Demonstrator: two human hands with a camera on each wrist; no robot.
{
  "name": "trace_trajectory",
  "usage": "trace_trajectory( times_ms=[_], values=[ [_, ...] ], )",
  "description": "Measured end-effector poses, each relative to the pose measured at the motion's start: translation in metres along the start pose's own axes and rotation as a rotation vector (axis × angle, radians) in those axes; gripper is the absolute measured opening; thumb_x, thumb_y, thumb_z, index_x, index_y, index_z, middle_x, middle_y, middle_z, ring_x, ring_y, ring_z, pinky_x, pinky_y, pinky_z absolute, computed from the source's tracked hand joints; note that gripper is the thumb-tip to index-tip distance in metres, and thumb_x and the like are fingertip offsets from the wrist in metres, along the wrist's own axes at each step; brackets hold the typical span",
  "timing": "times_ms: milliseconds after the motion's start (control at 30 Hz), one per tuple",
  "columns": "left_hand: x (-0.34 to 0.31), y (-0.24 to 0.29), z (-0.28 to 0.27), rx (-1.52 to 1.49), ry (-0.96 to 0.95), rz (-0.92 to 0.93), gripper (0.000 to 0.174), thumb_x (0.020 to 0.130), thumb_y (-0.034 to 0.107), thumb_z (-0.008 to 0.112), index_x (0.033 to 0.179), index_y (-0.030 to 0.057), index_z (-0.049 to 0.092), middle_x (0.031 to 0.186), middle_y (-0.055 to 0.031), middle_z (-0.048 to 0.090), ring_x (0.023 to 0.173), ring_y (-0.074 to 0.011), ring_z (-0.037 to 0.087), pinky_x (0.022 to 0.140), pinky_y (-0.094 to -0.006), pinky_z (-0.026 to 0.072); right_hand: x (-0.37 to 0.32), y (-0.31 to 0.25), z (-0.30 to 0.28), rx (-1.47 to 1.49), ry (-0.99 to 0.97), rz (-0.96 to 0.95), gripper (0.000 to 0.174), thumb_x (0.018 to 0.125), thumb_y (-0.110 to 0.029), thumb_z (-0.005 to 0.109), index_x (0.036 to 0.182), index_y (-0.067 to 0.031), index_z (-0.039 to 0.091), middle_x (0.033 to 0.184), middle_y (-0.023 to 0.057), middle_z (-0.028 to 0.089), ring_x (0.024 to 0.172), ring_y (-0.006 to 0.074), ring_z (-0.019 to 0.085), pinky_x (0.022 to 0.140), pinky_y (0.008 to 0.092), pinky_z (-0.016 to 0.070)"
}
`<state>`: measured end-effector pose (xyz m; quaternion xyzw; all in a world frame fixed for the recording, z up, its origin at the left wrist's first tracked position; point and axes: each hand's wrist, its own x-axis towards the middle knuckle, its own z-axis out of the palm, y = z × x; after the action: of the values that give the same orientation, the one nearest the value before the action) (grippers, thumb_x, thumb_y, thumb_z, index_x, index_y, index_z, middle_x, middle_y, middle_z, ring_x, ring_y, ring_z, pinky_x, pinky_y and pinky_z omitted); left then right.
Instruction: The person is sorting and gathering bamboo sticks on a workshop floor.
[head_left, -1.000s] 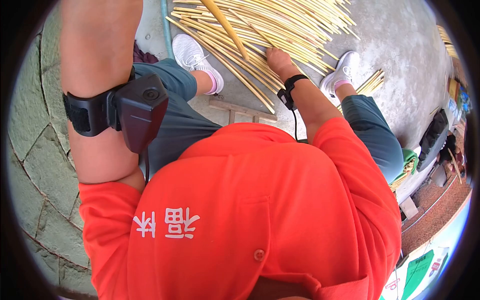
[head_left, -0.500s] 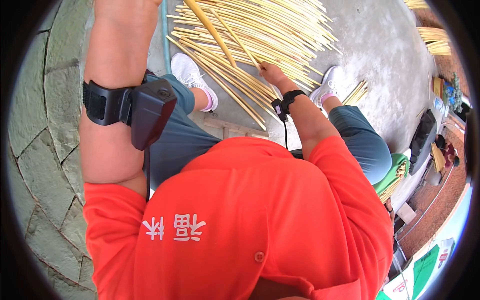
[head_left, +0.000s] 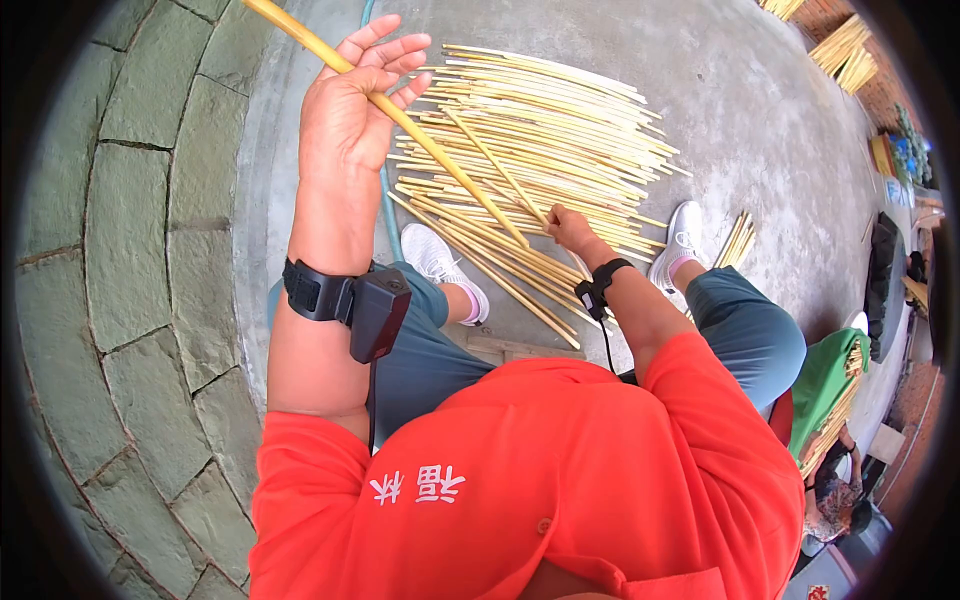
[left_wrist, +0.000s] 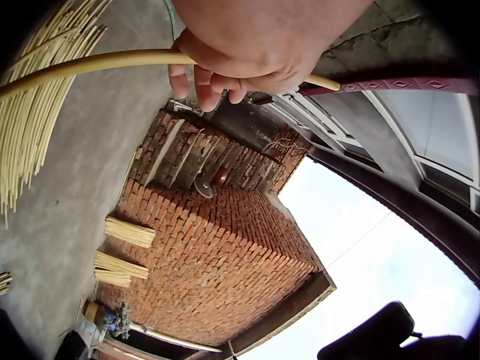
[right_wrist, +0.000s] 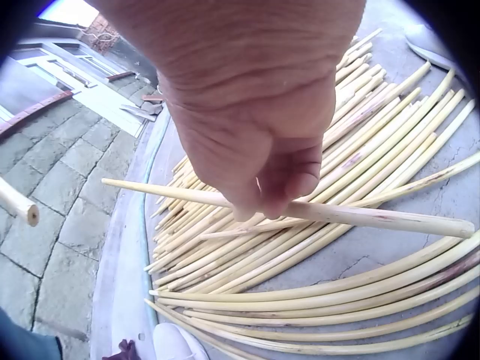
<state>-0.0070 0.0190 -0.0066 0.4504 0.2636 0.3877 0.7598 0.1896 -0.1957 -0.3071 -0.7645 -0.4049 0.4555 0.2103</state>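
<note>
My left hand [head_left: 345, 125] is raised at the upper left in the head view. Its thumb crosses a long, thick yellow stick [head_left: 450, 165] and pinches it against the hand, while the other fingers spread loosely. That stick slants down over the laid-out sticks [head_left: 560, 120] on the floor. Lower and to the right, my right hand [head_left: 572, 230] is held close over those sticks. It pinches a thinner peeled stick [right_wrist: 375, 216] between thumb and fingers, as the right wrist view shows; one end is narrow, the other blunt.
White shoes [head_left: 685, 240] stand either side of the sticks. A small bundle [head_left: 738, 238] lies by the right shoe, and a green cloth [head_left: 825, 375] with more sticks is beside the right knee. Stone paving [head_left: 130, 240] runs along the left. A brick wall [left_wrist: 202, 262] stands farther off.
The left hand, beyond the top edge earlier, has come into view with its thick stick. The right hand has lifted its thin stick from the layer. The head view has shifted.
</note>
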Motion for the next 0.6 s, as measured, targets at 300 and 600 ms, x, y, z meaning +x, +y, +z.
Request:
trace_trajectory(
  times_ms=[300,600],
  values=[
    [-0.003,0.001,0.010,0.105,0.057,-0.018,0.048,0.073,-0.012,0.040,0.121,-0.0047,0.039,0.113,-0.0246,0.051,0.101,-0.0251,0.053,0.086,-0.0409,0.0466,-0.002,-0.042,-0.020,0.109,0.204,-0.163,0.015,0.076,-0.013,0.062,0.083,-0.0043,0.052,0.067,0.0107,0.056,0.059,0.0209,0.053,0.056,0.0336,0.0441],
    [-0.004,0.003,0.000,0.007,0.191,0.003,0.048,0.067,-0.007,0.041,0.113,0.0007,0.045,0.097,-0.0163,0.055,0.086,-0.0229,0.055,0.068,-0.0348,0.0470,-0.019,0.012,-0.005,-0.552,0.156,0.114,0.017,0.080,-0.016,0.052,0.093,-0.0047,0.055,0.085,0.0185,0.062,0.080,0.0342,0.059,0.068,0.0437,0.0463]
  ],
)
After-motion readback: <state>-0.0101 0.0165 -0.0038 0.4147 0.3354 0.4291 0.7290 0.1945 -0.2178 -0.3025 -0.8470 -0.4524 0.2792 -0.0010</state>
